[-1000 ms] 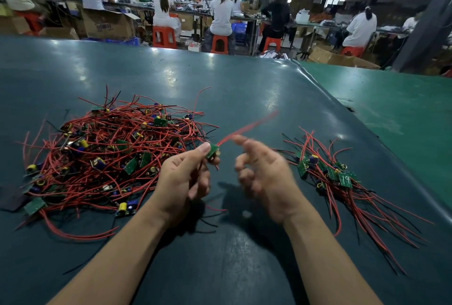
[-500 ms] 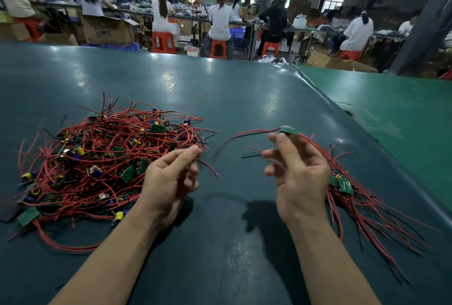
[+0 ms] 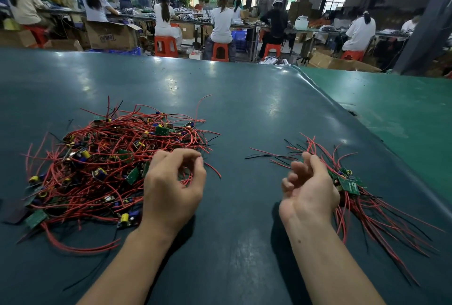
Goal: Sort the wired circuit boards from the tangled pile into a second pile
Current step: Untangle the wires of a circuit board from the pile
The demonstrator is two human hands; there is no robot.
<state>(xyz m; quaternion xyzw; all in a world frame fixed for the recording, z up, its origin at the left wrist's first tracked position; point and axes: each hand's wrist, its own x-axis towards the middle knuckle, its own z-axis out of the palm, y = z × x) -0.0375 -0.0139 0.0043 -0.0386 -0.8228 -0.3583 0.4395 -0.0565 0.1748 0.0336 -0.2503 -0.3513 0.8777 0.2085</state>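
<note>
Electronics assembly factory floor. Big dark-green matted tabletop (image 3: 244, 99) carries a tangled pile (image 3: 110, 165) of small green circuit boards with red and black leads, and a smaller second pile (image 3: 354, 189) to its right. Behind it, rows of workers (image 3: 221, 26) in white shirts and caps sit on orange plastic stools (image 3: 220, 51) at long benches, with cardboard boxes (image 3: 111, 35) and blue crates (image 3: 238, 35) on the floor, steel columns and bare industrial windows.
</note>
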